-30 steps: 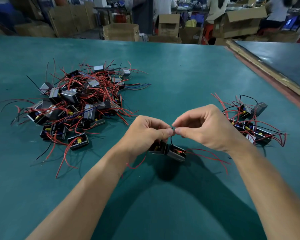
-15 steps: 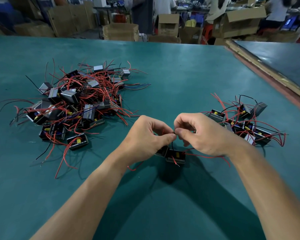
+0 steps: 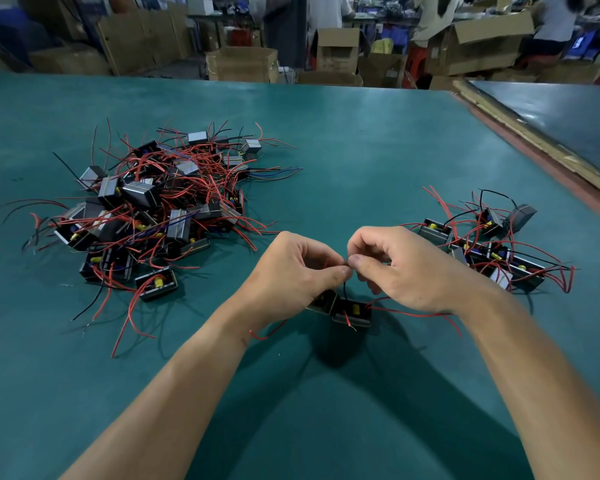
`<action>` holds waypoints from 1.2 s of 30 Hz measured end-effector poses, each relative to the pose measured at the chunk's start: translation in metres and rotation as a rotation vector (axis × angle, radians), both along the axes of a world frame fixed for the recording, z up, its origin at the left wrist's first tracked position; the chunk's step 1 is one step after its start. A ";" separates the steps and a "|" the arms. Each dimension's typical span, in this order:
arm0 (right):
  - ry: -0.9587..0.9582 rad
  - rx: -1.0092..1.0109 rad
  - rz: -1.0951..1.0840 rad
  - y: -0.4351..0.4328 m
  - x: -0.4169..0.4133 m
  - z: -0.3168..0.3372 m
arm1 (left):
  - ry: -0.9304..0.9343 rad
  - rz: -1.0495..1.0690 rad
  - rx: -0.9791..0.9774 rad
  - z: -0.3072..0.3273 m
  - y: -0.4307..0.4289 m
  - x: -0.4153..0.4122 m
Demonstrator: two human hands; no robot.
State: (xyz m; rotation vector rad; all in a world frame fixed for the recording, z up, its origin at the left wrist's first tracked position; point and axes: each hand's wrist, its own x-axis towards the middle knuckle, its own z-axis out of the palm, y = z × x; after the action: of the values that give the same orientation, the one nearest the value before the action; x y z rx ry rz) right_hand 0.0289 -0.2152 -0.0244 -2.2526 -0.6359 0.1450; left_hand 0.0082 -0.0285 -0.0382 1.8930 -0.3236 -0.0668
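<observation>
My left hand (image 3: 291,270) and right hand (image 3: 407,268) each pinch the black wire (image 3: 344,289) above two small blocks (image 3: 353,312) on the table (image 3: 361,150). Judging by the small group (image 3: 499,252) at right, I'm early on. The big pile (image 3: 146,209) is left to do.

A big pile (image 3: 153,209) of parts lies on the counter (image 3: 361,150) toward its left edge, and a small group (image 3: 492,251) toward its right edge. Between them, closer to the near edge, two parts (image 3: 343,308) lie touching. Just above these the left grip (image 3: 291,271) and the right grip (image 3: 406,268) meet, both pinching a wire (image 3: 344,287) that rises from them. Boxes (image 3: 241,64) stand behind the far edge.
</observation>
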 end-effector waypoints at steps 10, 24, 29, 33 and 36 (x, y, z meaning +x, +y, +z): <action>0.540 0.160 -0.135 0.006 -0.001 0.005 | -0.431 0.069 0.270 -0.009 -0.006 0.000; 0.004 0.161 0.016 -0.008 -0.002 0.008 | 0.237 -0.089 -0.143 0.003 0.002 0.002; -0.033 0.038 0.003 -0.006 -0.002 0.009 | 0.199 -0.063 -0.145 0.000 0.003 0.003; 0.052 0.052 -0.046 0.000 -0.004 0.010 | 0.057 -0.038 -0.043 -0.003 0.003 0.002; 0.248 0.114 -0.120 0.002 -0.001 0.012 | -0.256 0.035 0.175 -0.004 -0.002 0.000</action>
State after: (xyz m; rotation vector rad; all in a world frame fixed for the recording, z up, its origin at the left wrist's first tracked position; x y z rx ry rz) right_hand 0.0275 -0.2137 -0.0124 -2.1124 -0.3671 0.3147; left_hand 0.0087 -0.0307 -0.0423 2.0841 -0.4710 0.1772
